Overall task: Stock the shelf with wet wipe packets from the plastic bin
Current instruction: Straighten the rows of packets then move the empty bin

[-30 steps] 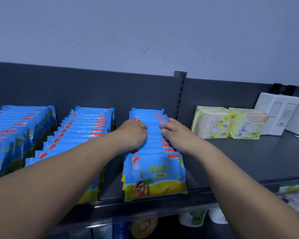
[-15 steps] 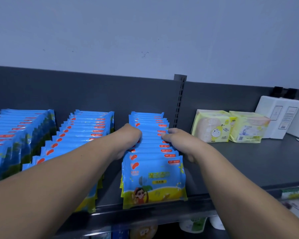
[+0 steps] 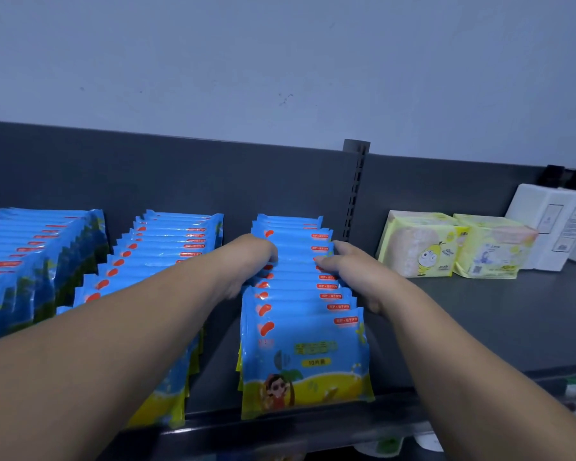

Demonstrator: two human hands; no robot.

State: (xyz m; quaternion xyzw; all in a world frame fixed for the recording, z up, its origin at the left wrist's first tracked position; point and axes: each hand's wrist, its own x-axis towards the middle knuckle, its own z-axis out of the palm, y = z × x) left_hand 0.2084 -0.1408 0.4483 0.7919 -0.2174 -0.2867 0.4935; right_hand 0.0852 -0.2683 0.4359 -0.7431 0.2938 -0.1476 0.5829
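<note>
Both | left hand (image 3: 250, 257), right hand (image 3: 350, 271) hold packet row (image 3: 296, 287) edges | open shelf (image 3: 479, 324) rightward

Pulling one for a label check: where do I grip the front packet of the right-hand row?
Pinch the front packet by its top edge, coming from above: it stands upright against the row behind, with the shelf lip blocking its bottom edge.

A pale bluish wall (image 3: 280, 54) stands above a dark back panel (image 3: 180, 181).
</note>
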